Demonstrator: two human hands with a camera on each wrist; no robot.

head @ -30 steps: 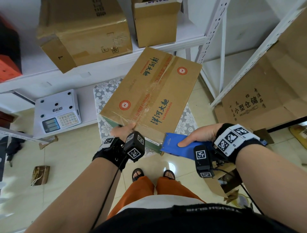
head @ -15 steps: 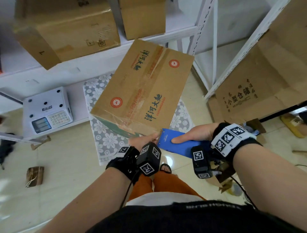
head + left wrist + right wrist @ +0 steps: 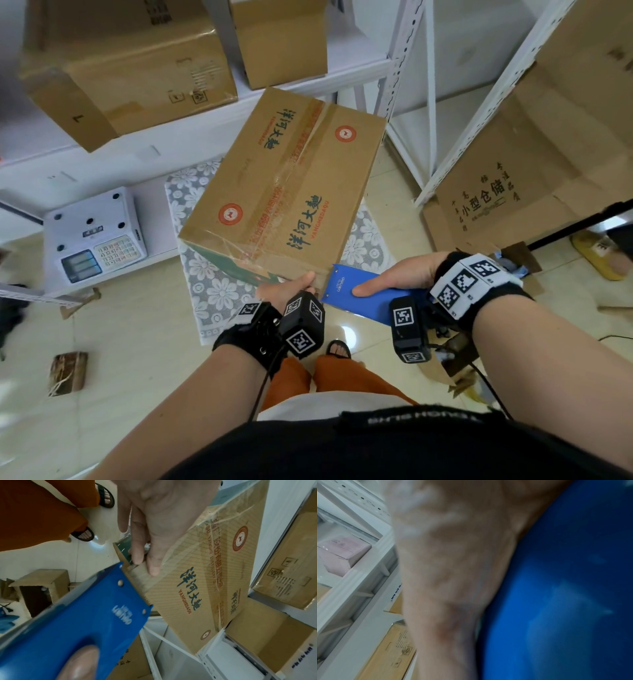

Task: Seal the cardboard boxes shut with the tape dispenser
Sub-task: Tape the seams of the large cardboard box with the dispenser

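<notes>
A brown printed cardboard box (image 3: 284, 192) sits tilted on a flowered mat, with clear tape along its centre seam and over its near edge. My left hand (image 3: 291, 287) pinches the box's near right corner, thumb on top (image 3: 152, 566) and fingers on the side face. My right hand (image 3: 400, 277) grips the blue tape dispenser (image 3: 356, 291), index finger stretched along its flat side. The dispenser's toothed front edge (image 3: 135, 588) meets the box's near corner, right beside my left thumb. In the right wrist view, only my hand (image 3: 453, 574) and the blurred blue dispenser body (image 3: 565, 588) show.
A white shelf (image 3: 191, 137) behind holds two more cardboard boxes (image 3: 126, 65). A white weighing scale (image 3: 96, 236) stands at the left. White rack posts (image 3: 428, 102) and flattened cardboard (image 3: 534, 164) stand at the right. My sandalled feet (image 3: 339, 349) are just below the box.
My left hand has slid right along the box's near edge, from the middle to the corner beside the dispenser. The dispenser has stayed at that corner.
</notes>
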